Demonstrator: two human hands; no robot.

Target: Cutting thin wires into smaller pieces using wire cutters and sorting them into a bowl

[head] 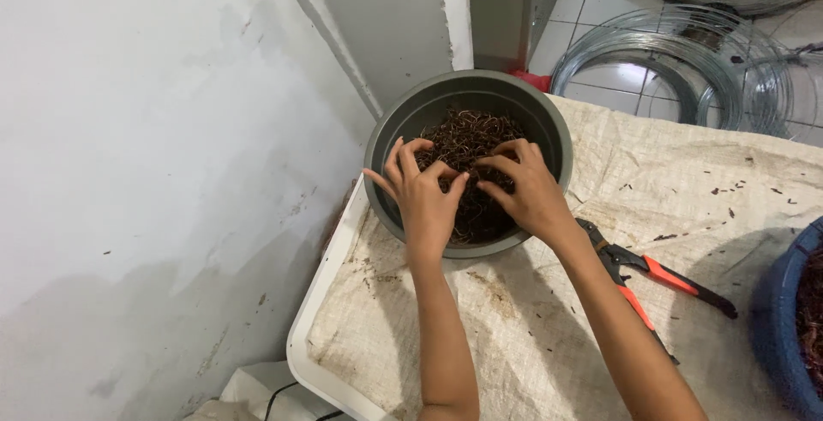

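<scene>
In the head view, a round grey basin (549, 125) is seen at the far left corner of a white table (302, 335) covered by a pale woven cloth (686, 215). The basin is filled with a tangled heap of thin, rusty-brown bent wire pieces (467, 134). Both hands are placed inside the basin, on top of the heap. The left hand (424, 194) is shown with fingers spread apart and curled down into the pieces; the right hand (531, 189) is bent the same way, its fingertips pressed into the heap just beside those of the left. Whether any piece is really pinched cannot be told, because the fingertips are partly buried. At the right edge, a blue tub (776, 335) is cut off by the frame, and only a little dark content is visible in it. A pair of cutters with red-orange handles (660, 275) is laid on the cloth, partly hidden behind the right forearm. Coils of grey wire (686, 61) are seen on the tiled floor beyond the table. Small dark crumbs are scattered on the cloth.
</scene>
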